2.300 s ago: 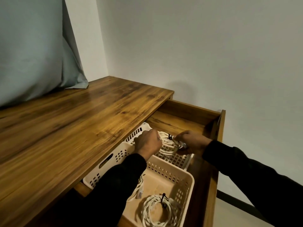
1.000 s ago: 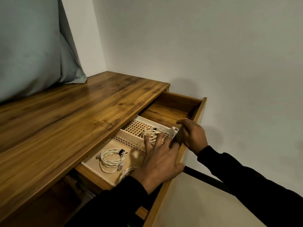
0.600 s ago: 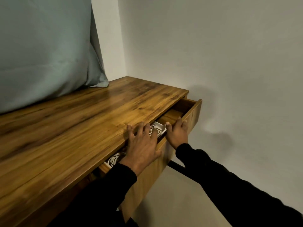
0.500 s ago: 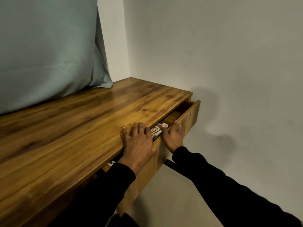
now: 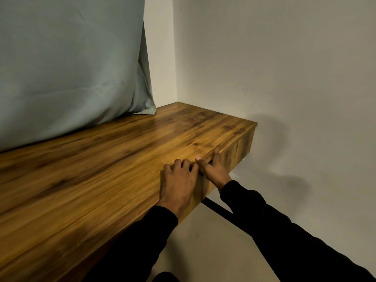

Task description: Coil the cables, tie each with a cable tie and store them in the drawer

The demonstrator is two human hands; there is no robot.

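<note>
The drawer [image 5: 236,153] sits pushed fully into the wooden worktop [image 5: 101,169], its front flush with the worktop's front edge, so nothing inside it shows; the cables cannot be seen. The left hand [image 5: 179,184] lies palm down across that edge just left of the drawer front's middle, its fingers [image 5: 178,162] loosely bent with the tips resting on the wood, gripping nothing. The right hand [image 5: 213,169] is pressed against the drawer front right beside the left hand, its thumb up by the worktop's edge and its fingers laid along the front panel, holding nothing. The two hands touch or nearly touch at the edge. Both arms wear black sleeves [image 5: 284,237]. A grey-green curtain [image 5: 67,64] hangs against the back of the worktop on its left part, and a plain pale wall [image 5: 284,58] stands beyond the worktop's right end.
</note>
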